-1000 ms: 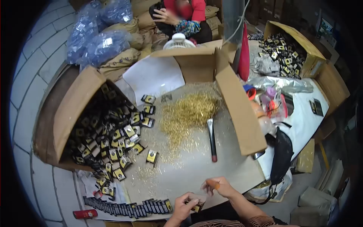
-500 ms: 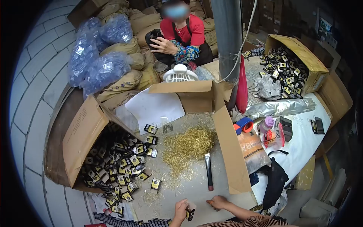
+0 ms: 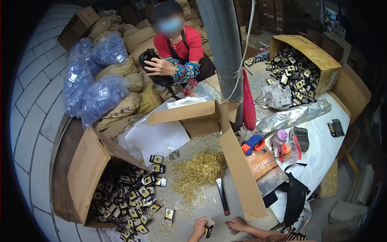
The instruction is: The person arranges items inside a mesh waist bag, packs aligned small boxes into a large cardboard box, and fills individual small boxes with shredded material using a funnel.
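At the bottom of the view my left hand point(image 3: 198, 229) grips a small black-and-yellow box point(image 3: 209, 228), its pale end flap facing up. Just right of it, my right hand point(image 3: 237, 225) is low over the work surface with its fingers curled and pressed together; what they hold, if anything, is too small to make out. A flat brush point(image 3: 222, 196) with a dark handle lies beyond my hands. Past it spreads a heap of thin gold-coloured metal pieces point(image 3: 199, 169). One loose small box point(image 3: 169, 213) lies left of my hands.
On the left, a tipped carton point(image 3: 86, 169) spills many small boxes point(image 3: 135, 201). Cardboard flaps point(image 3: 244, 177) wall the right side. A grey post point(image 3: 221, 48) stands behind. Across from me a person point(image 3: 177, 52) in red holds a dark object. Another carton point(image 3: 310, 56) of boxes lies far right.
The view has tilted up, so the scene sits lower. My right hand's fingers have curled inward and down. My left hand still holds the small box.
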`<state>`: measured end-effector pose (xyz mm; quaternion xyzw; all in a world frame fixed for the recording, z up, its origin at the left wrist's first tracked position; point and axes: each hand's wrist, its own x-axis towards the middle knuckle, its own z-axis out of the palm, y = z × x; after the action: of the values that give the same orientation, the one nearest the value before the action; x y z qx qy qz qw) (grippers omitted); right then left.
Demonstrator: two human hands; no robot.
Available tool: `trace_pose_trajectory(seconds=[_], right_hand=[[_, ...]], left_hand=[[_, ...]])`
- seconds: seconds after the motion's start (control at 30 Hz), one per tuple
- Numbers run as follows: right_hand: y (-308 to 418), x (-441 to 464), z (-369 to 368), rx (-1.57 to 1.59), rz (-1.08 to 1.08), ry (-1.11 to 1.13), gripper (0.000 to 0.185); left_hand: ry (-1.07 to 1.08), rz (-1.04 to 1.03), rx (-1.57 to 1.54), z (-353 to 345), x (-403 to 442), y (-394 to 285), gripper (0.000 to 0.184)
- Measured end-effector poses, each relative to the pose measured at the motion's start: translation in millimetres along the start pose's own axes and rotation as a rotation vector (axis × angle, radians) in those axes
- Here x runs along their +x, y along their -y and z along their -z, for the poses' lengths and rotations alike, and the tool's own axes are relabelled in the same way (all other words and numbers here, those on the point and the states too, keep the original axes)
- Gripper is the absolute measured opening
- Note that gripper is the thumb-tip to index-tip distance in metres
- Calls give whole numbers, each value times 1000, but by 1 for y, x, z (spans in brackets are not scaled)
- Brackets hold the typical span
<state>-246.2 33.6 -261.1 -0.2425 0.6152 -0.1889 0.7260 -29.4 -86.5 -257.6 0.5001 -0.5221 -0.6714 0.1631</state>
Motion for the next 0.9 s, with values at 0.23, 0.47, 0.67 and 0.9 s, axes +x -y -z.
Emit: trace_pose_trajectory(seconds=[0.23,0.47,0.67,0.9], right_hand=[[-6,-2,7,-29,-21,5,53],[-16,-2,14,-43,-32,6,53],[-10,-4,19,-51,-23,6,53],[-7,1,26,-36,-5,10,53]], left_hand=[[-2,-8,-39,-33,-11,-29,17],[-127,422,-77,-49,-21,-59,45],[-156,-68,-166,-42,-15,-41,18],[-207,-44,-128,-56,-17,-63,23]])
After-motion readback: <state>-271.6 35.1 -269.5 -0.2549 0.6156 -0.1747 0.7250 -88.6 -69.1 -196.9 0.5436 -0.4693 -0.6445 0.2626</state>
